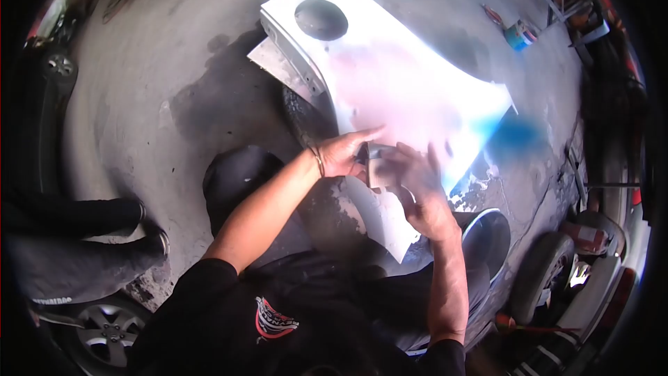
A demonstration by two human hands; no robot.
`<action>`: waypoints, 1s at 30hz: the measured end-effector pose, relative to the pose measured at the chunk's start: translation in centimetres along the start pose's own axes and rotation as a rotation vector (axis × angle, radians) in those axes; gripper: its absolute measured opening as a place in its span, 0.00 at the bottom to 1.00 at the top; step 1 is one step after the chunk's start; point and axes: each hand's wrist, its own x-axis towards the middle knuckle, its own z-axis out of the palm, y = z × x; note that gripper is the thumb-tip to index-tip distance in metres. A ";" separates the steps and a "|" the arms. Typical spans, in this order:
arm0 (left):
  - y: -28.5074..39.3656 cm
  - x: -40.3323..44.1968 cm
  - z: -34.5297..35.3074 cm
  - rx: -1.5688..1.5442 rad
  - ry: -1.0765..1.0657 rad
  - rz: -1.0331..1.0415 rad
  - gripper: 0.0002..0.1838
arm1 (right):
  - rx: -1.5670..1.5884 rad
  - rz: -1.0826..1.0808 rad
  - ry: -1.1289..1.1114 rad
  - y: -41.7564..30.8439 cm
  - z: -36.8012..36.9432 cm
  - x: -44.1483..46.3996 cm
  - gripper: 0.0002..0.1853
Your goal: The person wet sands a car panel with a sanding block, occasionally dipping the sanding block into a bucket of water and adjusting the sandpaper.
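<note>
Pad (376,171) could slip

The left hand (344,155), one finger outstretched, meets the pad's edge, its grip unclear to me; the right hand (417,184), blurred, pinches the other side. A loose hold might drop it onto the white panel (396,83) just beyond

White capital letters on the dark cloth of a second person's clothing (90,268) at the left edge seem to read "EYNALDOS" – the start is unclear. A red, white and black curved emblem (273,319) on the black short-sleeved shirt (209,313) carries similar white lettering – upside down, only partly legible, apparently "EYNALDO".
</note>
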 end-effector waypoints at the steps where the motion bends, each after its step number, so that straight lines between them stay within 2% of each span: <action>1: -0.2 0.1 0.7 -0.001 0.001 -0.010 0.41 | -0.116 -0.048 0.009 0.4 0.1 0.0 0.21; 3: -0.2 0.3 2.3 0.031 -0.001 0.105 0.37 | -0.234 -0.087 0.034 1.1 0.3 -0.3 0.20; 4: -0.3 -0.2 4.1 -0.004 0.060 0.213 0.35 | -0.301 -0.037 0.212 1.6 0.6 -0.4 0.19; 5: -0.7 0.0 4.8 0.007 0.055 0.205 0.35 | -0.368 0.015 0.387 2.1 0.9 -0.7 0.18; 6: -1.0 0.4 5.4 0.024 0.110 0.237 0.35 | -0.267 0.119 0.468 2.5 1.4 -1.0 0.15; 7: -1.2 0.9 5.7 0.039 0.167 0.272 0.35 | -0.269 0.120 0.474 2.6 1.7 -1.1 0.15; 8: -1.7 1.9 5.5 0.079 0.061 0.368 0.37 | 0.002 0.300 0.487 2.8 1.9 -1.3 0.15; 9: -2.2 2.7 5.4 0.077 0.059 0.366 0.37 | 0.275 0.479 0.491 3.0 2.3 -1.6 0.17; 10: -2.5 3.2 5.8 0.286 0.054 0.477 0.38 | 0.915 0.590 0.583 2.9 2.9 -1.5 0.24; 11: -2.7 3.6 6.2 0.495 0.047 0.588 0.39 | 0.912 0.595 0.586 2.7 2.8 -1.6 0.24; 12: -2.7 4.1 6.5 0.672 0.028 0.739 0.37 | 0.984 0.707 0.602 2.5 2.4 -1.5 0.27; 13: -3.0 4.3 6.0 0.671 0.025 0.738 0.37 | 1.056 0.818 0.617 1.8 1.8 -1.2 0.31; 15: -3.4 4.2 4.4 1.210 0.269 0.715 0.32 | 1.004 0.808 0.618 2.4 2.1 -1.6 0.32; 16: -2.6 3.9 4.6 0.868 0.197 0.625 0.26 | 0.849 0.710 0.569 3.0 2.5 -1.5 0.31; 17: -2.4 3.7 5.1 0.870 0.196 0.624 0.26 | 0.696 0.613 0.518 3.4 2.7 -1.5 0.30; 18: -2.4 3.4 5.7 0.741 0.258 0.528 0.25 | 0.465 0.600 0.546 3.1 3.2 -1.9 0.26; 19: -2.4 3.2 6.2 0.612 0.316 0.432 0.23 | 0.254 0.487 0.513 1.6 2.5 -1.2 0.26; 21: -3.5 4.3 5.4 0.599 0.346 0.451 0.23 | 0.103 0.444 0.477 2.3 3.2 -0.9 0.27; 23: -4.1 4.8 5.3 0.599 0.425 0.640 0.23 | 0.111 0.522 0.480 3.0 3.0 -0.9 0.27; 24: -4.2 4.7 5.0 0.458 0.382 0.598 0.24 | 0.117 0.592 0.479 3.4 2.8 -1.0 0.27; 25: -4.1 4.6 4.9 0.458 0.389 0.600 0.24 | 0.245 0.565 0.556 4.3 2.6 -1.4 0.27; 27: -3.9 4.7 4.9 0.372 0.611 0.588 0.27 | 0.212 0.647 0.632 5.0 1.5 -1.9 0.24; 28: -3.9 4.9 4.7 0.370 0.616 0.595 0.27 | 0.165 0.550 0.725 5.3 1.7 -2.0 0.25; 30: -4.6 5.7 4.1 0.374 0.635 0.659 0.28 | 0.156 0.536 0.703 2.7 1.3 -1.7 0.25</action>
